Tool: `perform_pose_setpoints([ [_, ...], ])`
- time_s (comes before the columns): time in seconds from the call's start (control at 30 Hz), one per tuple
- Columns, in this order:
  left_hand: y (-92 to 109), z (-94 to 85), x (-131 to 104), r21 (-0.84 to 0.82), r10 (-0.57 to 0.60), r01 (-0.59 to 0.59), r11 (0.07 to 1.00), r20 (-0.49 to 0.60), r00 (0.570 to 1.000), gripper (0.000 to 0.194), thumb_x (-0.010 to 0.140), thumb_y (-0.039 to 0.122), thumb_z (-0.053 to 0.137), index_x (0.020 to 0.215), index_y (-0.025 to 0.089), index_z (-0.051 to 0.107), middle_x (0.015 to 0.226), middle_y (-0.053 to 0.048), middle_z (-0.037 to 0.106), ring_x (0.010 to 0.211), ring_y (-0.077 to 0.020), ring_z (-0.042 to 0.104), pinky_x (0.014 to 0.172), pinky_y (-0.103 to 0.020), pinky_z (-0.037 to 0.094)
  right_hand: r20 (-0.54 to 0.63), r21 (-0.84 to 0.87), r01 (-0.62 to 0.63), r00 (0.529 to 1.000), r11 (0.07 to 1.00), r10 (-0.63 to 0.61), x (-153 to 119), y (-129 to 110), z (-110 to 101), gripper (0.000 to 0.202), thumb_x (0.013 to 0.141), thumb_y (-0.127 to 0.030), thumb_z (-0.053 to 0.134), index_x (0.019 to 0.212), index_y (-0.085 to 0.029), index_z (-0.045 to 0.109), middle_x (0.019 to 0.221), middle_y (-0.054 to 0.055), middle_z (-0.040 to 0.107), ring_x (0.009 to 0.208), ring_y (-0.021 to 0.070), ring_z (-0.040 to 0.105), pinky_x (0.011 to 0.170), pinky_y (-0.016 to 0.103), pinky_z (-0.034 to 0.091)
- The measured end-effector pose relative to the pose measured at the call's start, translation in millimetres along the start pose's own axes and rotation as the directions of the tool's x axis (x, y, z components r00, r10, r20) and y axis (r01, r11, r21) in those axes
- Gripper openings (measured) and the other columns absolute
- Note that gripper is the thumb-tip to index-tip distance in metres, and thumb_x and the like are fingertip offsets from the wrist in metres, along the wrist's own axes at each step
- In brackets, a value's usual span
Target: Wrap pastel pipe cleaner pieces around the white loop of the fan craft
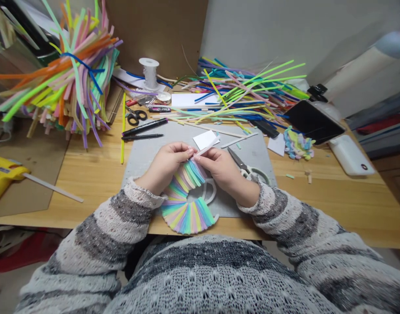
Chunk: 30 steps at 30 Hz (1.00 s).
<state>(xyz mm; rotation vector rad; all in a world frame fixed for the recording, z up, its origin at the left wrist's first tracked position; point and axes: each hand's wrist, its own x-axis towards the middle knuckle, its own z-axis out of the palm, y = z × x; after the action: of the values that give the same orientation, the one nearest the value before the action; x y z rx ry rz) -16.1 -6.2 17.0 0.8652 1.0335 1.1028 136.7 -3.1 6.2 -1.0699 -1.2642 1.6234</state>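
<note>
A curved, C-shaped band of pastel pipe cleaners [187, 218], striped in pink, yellow, mint, blue and lilac, hangs below my fingers over the grey mat [144, 150]. My left hand [169, 161] is closed, thumb and forefinger pinching the band's upper end. Close beside it, my right hand [224, 168] pinches near the same end, where a whitish pipe cleaner [206, 146] sticks up between the fingertips. Exactly what each fingertip presses is partly hidden. A white loop [211, 194] shows behind the band's opening. Open-bladed scissors [242, 163] lie by my right wrist.
Pipe cleaners are heaped at the back [245, 87] and bundled at the left [72, 74]. Black pens [144, 127], small scissors [136, 115] and a wire spool [150, 72] lie behind the mat. A yellow glue gun [5, 174] is left; a phone [313, 122] sits right.
</note>
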Motion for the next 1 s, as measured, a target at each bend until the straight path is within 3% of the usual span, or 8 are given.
perform_pose_setpoints([
  [0.4,5,1.4,-3,0.175,0.149,-0.168,0.97,0.118,0.982,0.025,0.064,0.028,0.077,0.082,0.014,0.067,0.082,-0.003,0.067,0.079,-0.0152,0.061,0.078,-0.028,0.047,-0.066,-0.092,0.196,0.977,0.976,-0.202,3,4,-3,0.025,0.073,-0.039,0.068,0.079,-0.015,0.067,0.074,0.003,0.068,0.068,0.0135,0.059,0.064,0.027,0.047],
  [0.5,3,-2.7,0,0.227,0.13,-0.152,0.962,0.107,0.986,0.022,0.064,0.027,0.077,0.078,0.014,0.066,0.079,-0.002,0.066,0.074,-0.0138,0.06,0.075,-0.027,0.047,0.028,-0.267,0.192,0.981,0.944,-0.192,1,-4,-7,0.022,0.081,-0.034,0.058,0.086,-0.014,0.065,0.081,0.005,0.069,0.073,0.0145,0.061,0.067,0.028,0.047],
  [0.57,4,-4.2,1,0.24,0.099,-0.117,0.964,0.084,0.991,0.02,0.064,0.027,0.076,0.073,0.014,0.065,0.073,-0.001,0.065,0.069,-0.0121,0.058,0.071,-0.026,0.046,0.14,-0.52,0.227,0.974,0.823,-0.18,-6,-18,-13,0.022,0.084,-0.029,0.053,0.098,-0.014,0.064,0.091,0.007,0.069,0.08,0.0159,0.061,0.07,0.029,0.047],
  [0.63,6,-4.3,1,0.251,0.06,-0.073,0.965,0.057,0.997,0.02,0.063,0.028,0.076,0.069,0.014,0.064,0.069,0.0,0.063,0.064,-0.0111,0.055,0.068,-0.026,0.045,0.192,-0.8,0.238,0.971,0.551,-0.14,-19,-36,-24,0.024,0.086,-0.028,0.052,0.103,-0.015,0.061,0.096,0.009,0.067,0.082,0.0178,0.061,0.07,0.03,0.045],
  [0.73,11,-2.6,-1,0.264,0.029,-0.03,0.964,0.007,1.0,0.02,0.062,0.03,0.076,0.068,0.014,0.064,0.066,0.001,0.061,0.06,-0.0103,0.053,0.064,-0.025,0.044,0.116,-0.99,0.117,0.993,0.083,-0.01,-44,-55,-47,0.022,0.09,-0.032,0.046,0.088,-0.016,0.062,0.089,0.009,0.066,0.08,0.0215,0.06,0.065,0.031,0.039],
  [0.8,12,-1.5,-2,0.266,0.018,-0.013,0.964,-0.015,1.0,0.02,0.062,0.03,0.076,0.066,0.014,0.064,0.065,0.001,0.061,0.059,-0.01,0.052,0.063,-0.025,0.043,0.003,-0.991,0.005,1.0,-0.131,0.016,-60,-56,-64,0.023,0.09,-0.032,0.045,0.085,-0.016,0.06,0.088,0.011,0.065,0.077,0.0228,0.06,0.061,0.031,0.036],
  [0.87,13,-1.0,-2,0.264,0.013,-0.008,0.964,-0.017,1.0,0.02,0.062,0.03,0.076,0.066,0.014,0.065,0.065,0.0,0.062,0.059,-0.0102,0.052,0.063,-0.025,0.044,-0.082,-0.976,-0.068,0.995,-0.207,0.06,-74,-48,-81,0.02,0.087,-0.033,0.049,0.081,-0.016,0.059,0.087,0.01,0.065,0.075,0.0232,0.06,0.058,0.03,0.034],
  [1.0,12,-1.0,-2,0.255,0.066,-0.074,0.964,0.04,0.997,0.019,0.062,0.031,0.077,0.069,0.016,0.067,0.068,-0.001,0.065,0.062,-0.012,0.056,0.065,-0.027,0.046,-0.108,-0.993,-0.108,0.994,-0.054,-0.005,-87,-22,-103,0.022,0.084,-0.035,0.054,0.096,-0.017,0.058,0.094,0.011,0.066,0.082,0.024,0.061,0.064,0.031,0.039],
])
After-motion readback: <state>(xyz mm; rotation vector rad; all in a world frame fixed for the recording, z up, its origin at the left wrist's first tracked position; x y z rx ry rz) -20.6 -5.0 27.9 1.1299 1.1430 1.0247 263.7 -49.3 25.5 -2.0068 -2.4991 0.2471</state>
